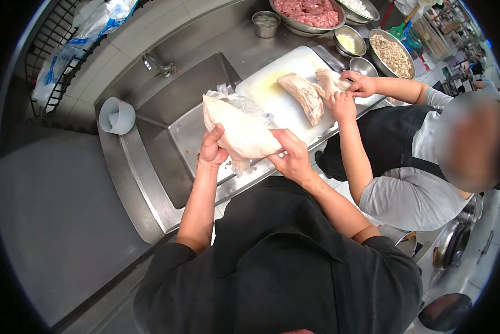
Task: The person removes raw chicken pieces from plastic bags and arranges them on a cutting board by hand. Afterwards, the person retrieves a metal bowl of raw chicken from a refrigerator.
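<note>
A large pale piece of poultry [236, 125] is held up between my two hands, over the near edge of the sink. My left hand [212, 147] grips its left side, thumb on top. At its right end my right hand [292, 156] is closed on it. Clear plastic [254, 109] shows behind and beneath the piece. Beyond it lies a white cutting board [261, 80] with another poultry piece [303, 94] on it. A co-worker's two hands touch a further piece [329, 82] at the board's right side.
The steel sink [166, 133] is at the left, with a faucet [161, 65] behind it and a white container [117, 116] beside it. Bowls of raw meat [311, 12] and chopped food [391, 53] stand at the back. A co-worker [395, 150] stands close on the right.
</note>
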Motion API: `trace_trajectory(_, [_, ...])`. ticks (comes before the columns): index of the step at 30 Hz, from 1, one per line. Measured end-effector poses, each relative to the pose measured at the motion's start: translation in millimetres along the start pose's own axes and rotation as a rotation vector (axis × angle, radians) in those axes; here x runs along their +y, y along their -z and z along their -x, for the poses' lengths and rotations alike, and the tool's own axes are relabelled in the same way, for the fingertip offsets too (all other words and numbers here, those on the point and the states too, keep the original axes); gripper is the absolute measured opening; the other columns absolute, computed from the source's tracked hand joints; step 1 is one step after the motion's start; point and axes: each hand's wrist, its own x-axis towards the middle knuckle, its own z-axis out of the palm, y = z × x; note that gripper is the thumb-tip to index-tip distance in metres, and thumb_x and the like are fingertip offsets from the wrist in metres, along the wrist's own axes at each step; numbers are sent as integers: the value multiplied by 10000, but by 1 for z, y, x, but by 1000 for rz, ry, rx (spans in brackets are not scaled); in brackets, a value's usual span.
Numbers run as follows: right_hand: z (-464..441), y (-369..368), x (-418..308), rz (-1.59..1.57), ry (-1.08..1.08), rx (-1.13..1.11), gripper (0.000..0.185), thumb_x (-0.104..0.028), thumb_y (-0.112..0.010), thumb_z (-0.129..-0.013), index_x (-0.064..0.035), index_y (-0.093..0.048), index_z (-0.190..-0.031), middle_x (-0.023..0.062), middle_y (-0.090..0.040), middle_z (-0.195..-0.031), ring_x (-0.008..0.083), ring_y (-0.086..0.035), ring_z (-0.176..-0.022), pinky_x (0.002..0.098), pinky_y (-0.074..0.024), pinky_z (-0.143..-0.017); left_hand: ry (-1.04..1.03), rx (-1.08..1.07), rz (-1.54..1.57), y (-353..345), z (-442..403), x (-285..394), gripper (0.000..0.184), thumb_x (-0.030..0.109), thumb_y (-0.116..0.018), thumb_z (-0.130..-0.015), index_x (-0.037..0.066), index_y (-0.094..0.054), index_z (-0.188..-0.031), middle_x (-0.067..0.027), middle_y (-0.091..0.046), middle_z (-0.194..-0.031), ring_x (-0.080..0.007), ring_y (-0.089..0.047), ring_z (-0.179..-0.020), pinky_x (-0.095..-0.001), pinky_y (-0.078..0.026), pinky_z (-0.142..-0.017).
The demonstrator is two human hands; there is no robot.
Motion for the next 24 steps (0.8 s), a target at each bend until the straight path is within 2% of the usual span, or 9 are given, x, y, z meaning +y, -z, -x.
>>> trace_trajectory(5, [-2, 14, 8, -121, -12, -148, 561, 6, -770, -755, 11, -603, -1291, 167, -660, -1212, 310, -682, -1050, 410, -552, -893, -62, 92, 54, 11, -2, -12, 661, 352, -740, -930, -3, -481, -1424, -146, -625, -1342, -277, -620, -1220, -444, -501, -1064])
trace_trajectory(8, [1, 14, 12, -766, -454, -295, 626, -199, -771, -884, 22, -501, -1404, 196, -627, -1270, 352, -659, -1115, 414, -587, -873, -88, 188, 97, 4, 0, -23, 751, 444, -771, -877, 8, -486, -1419, -127, -629, -1334, -253, -627, -1201, -420, -513, -1048])
trace_trajectory(10, [1, 15, 11, -1836, -1019, -559, 702, -392, -661, -974, 14, -392, -1480, 212, -577, -1359, 385, -643, -1165, 488, -584, -930, -98, 215, 148, -5, -1, -28, 810, 505, -786, -840, 18, -491, -1416, -116, -636, -1321, -241, -632, -1188, -408, -520, -1039])
trace_trajectory(11, [1, 8, 15, -1818, -1015, -589, 737, -512, -586, -984, 7, -401, -1473, 227, -561, -1387, 378, -642, -1179, 497, -565, -964, -84, 141, 170, -7, -2, -30, 878, 580, -770, -799, 31, -479, -1420, -105, -624, -1331, -235, -621, -1200, -403, -516, -1042])
trace_trajectory(14, [-1, -6, 10, -1504, -824, -381, 710, -445, -621, -980, 2, -385, -1479, 214, -537, -1411, 357, -614, -1227, 463, -545, -1001, -133, -32, 97, -6, -9, -22, 983, 698, -725, -739, 53, -451, -1429, -90, -590, -1361, -225, -590, -1237, -404, -504, -1058])
trace_trajectory(16, [-1, -5, 4, -1352, -820, -148, 620, -270, -703, -941, -3, -425, -1428, 177, -543, -1381, 308, -570, -1271, 403, -484, -1055, -207, -135, 2, -15, -14, -13, 1020, 742, -696, -719, 63, -434, -1434, -86, -569, -1380, -222, -571, -1261, -409, -494, -1070])
trace_trajectory(18, [-5, -1, 5, -696, -317, -132, 588, -55, -767, -851, -14, -464, -1353, 130, -550, -1333, 253, -531, -1280, 377, -422, -1085, -157, -174, 13, -43, -8, 5, 1062, 783, -657, -705, 62, -400, -1440, -77, -532, -1413, -218, -538, -1299, -437, -463, -1102])
trace_trajectory(20, [-7, 0, -2, -766, -299, -62, 615, 31, -807, -773, -13, -483, -1293, 103, -553, -1275, 223, -522, -1246, 365, -374, -1104, -180, -208, 48, -46, -3, 1, 923, 683, -696, -804, 60, -434, -1433, -87, -553, -1404, -230, -542, -1301, -461, -446, -1114])
trace_trajectory(24, [-8, 9, 7, -119, 123, -103, 632, 6, -826, -761, -16, -483, -1291, 124, -511, -1285, 236, -504, -1263, 378, -381, -1105, -12, 87, 61, -47, 3, -11, 513, 284, -699, -971, 73, -517, -1401, -107, -589, -1389, -258, -554, -1303, -452, -445, -1112])
